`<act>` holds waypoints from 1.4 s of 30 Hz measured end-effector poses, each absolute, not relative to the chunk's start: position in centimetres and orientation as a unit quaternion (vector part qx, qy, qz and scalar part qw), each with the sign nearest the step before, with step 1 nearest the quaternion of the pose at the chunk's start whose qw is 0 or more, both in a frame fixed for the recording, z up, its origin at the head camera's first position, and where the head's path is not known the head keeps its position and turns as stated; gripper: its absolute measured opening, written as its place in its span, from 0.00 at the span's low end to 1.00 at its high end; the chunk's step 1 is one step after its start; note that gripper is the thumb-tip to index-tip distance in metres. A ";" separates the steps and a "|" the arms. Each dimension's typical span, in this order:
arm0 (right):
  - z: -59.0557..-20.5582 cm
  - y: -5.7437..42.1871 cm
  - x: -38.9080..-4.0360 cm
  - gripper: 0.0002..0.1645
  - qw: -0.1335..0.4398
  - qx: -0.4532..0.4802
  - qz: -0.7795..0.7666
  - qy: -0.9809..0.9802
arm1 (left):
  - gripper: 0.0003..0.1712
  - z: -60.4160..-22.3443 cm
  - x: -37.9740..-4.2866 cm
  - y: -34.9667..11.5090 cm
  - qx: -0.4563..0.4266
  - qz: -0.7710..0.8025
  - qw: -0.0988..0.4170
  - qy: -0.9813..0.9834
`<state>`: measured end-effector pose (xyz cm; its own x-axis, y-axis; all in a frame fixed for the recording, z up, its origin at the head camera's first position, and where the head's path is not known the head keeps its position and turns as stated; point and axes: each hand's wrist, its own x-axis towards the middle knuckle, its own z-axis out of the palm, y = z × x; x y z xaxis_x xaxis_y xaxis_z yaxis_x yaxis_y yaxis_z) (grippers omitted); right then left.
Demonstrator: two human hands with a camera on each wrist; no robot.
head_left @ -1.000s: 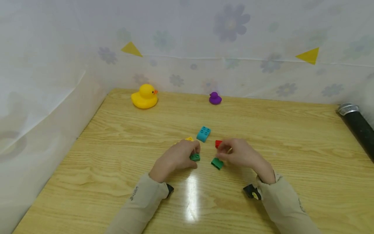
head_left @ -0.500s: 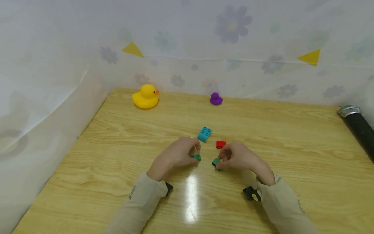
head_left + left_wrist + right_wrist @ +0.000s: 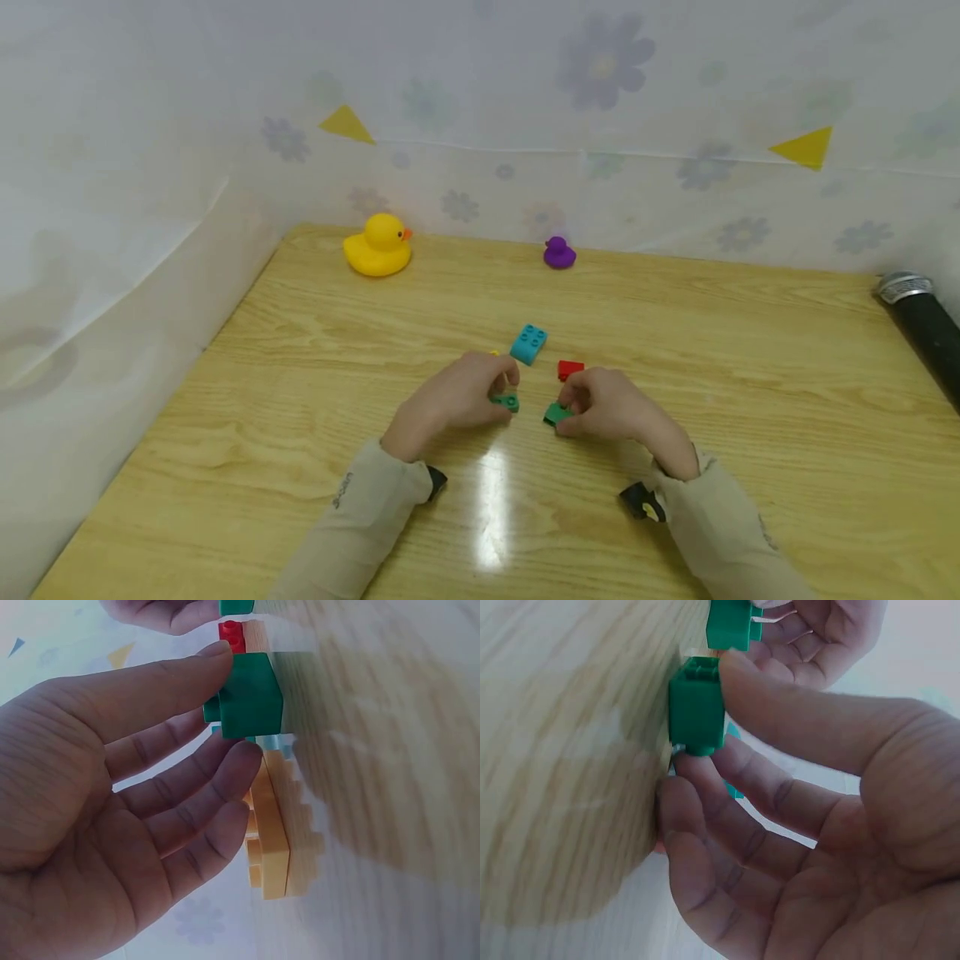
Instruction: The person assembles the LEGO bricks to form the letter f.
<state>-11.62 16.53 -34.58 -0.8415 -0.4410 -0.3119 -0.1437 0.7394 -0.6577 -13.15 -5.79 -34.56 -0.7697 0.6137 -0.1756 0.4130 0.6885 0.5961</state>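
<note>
My left hand (image 3: 461,393) pinches a green toy brick (image 3: 253,696) between thumb and fingers, its stud facing the palm in the left wrist view. A yellow toy brick (image 3: 270,832) lies on the table just beyond those fingertips, mostly hidden by the hand in the head view. My right hand (image 3: 609,404) pinches a second green brick (image 3: 696,709), which lies on its side with its hollow underside showing. The two green bricks are a short gap apart. Just behind the right fingers sits a red brick (image 3: 570,370), and a blue brick (image 3: 529,344) stands farther back between the hands.
At the back of the wooden table (image 3: 300,333) are a yellow rubber duck (image 3: 378,247) and a small purple duck (image 3: 559,253). A black microphone (image 3: 924,329) lies at the right edge. A flowered white curtain (image 3: 480,100) hangs behind.
My right hand has come down from beside the red brick onto the green brick and taken hold of it. The red brick shows more fully. My left hand keeps its green brick, nearly still.
</note>
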 end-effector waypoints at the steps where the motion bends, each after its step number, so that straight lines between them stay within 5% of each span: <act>1: -34.6 16.5 -11.6 0.12 0.227 -0.161 -0.320 0.906 | 0.17 -34.6 -13.2 -5.8 0.287 0.273 0.181 0.900; 42: -35.1 16.3 -11.6 0.13 0.153 -0.192 -0.315 0.917 | 0.21 -34.1 -13.3 -6.3 0.282 0.252 0.220 0.899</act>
<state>-11.62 16.25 -35.10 -0.8796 -0.4482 -0.1594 -0.2560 0.7285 -0.6355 -13.32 -6.27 -34.13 -0.7433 0.6189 -0.2540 0.3970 0.7136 0.5772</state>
